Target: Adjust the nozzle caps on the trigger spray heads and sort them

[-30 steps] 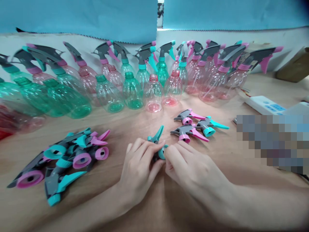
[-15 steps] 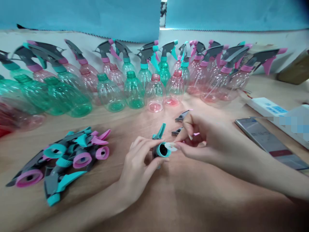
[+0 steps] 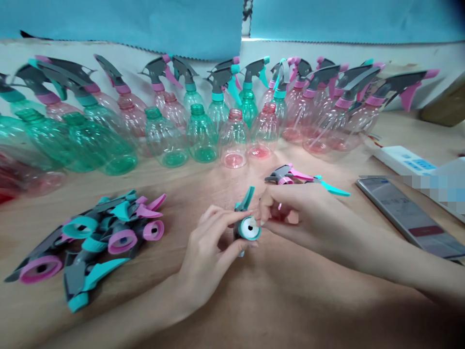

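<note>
My left hand (image 3: 205,254) is closed around a trigger spray head (image 3: 240,229) with a grey body and teal collar, whose open end faces me. Its teal trigger sticks up above my fingers. Inside the collar lies a white washer (image 3: 246,225) with a dark hole in its middle. At the collar's right rim, the thumb and index finger of my right hand (image 3: 303,211) are pinched at the washer's edge. Beyond my right hand, several spray heads (image 3: 285,179) in pink, grey and teal lie on the table, partly hidden by it.
A heap of pink and teal spray heads (image 3: 95,242) lies on the left. Along the back stand clear green and pink bottles (image 3: 203,140), many with spray heads on. To the right are a phone (image 3: 403,213) and a white power strip (image 3: 407,160).
The white washer has moved left from beside the spray head into its collar. My right hand has tilted down beside the rim, uncovering more spray heads behind it. My left hand keeps its hold.
</note>
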Tool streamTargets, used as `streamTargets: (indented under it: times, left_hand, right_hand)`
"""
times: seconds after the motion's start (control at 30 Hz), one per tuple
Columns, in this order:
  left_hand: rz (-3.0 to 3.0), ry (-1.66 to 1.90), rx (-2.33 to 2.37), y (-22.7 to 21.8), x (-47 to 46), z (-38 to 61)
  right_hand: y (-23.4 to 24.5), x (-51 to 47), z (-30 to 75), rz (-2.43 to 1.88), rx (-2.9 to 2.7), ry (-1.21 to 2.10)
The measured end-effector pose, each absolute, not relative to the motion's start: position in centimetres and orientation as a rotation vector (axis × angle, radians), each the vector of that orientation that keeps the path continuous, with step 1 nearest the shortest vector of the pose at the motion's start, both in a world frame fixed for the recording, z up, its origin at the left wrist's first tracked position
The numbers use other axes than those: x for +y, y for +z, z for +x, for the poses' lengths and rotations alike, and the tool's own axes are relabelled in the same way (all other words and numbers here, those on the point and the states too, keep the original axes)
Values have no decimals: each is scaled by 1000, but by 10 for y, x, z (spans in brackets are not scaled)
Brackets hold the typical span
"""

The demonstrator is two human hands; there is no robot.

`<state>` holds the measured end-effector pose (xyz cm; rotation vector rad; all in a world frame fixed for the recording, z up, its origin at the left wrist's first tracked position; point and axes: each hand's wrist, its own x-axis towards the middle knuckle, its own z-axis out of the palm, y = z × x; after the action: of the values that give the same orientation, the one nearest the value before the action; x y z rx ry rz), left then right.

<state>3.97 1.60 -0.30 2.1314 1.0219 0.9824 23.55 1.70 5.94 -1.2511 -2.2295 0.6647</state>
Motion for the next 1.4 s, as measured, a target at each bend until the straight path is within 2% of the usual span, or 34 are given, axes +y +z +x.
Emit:
streamTargets:
  times: [0.27,0.57,1.07,1.23,1.4]
  left_hand:
    - [2170,994,1027,-2,16,39]
    - [2226,1014,989,-1,16,39]
    - [2171,1020,986,-4,16,40]
    - [2210,1041,1012,-4,16,38]
    - [2226,1060,1037,-2,17,38]
  right_hand:
    - [58,11,239,-1232,-2370,489]
    - [53,17,235,-1151,-2282,600]
    - [57,17,235,-1265,-2344,542]
    - [45,14,237,-1147,-2341,449]
    - [28,14,232,-1121,-2188,516]
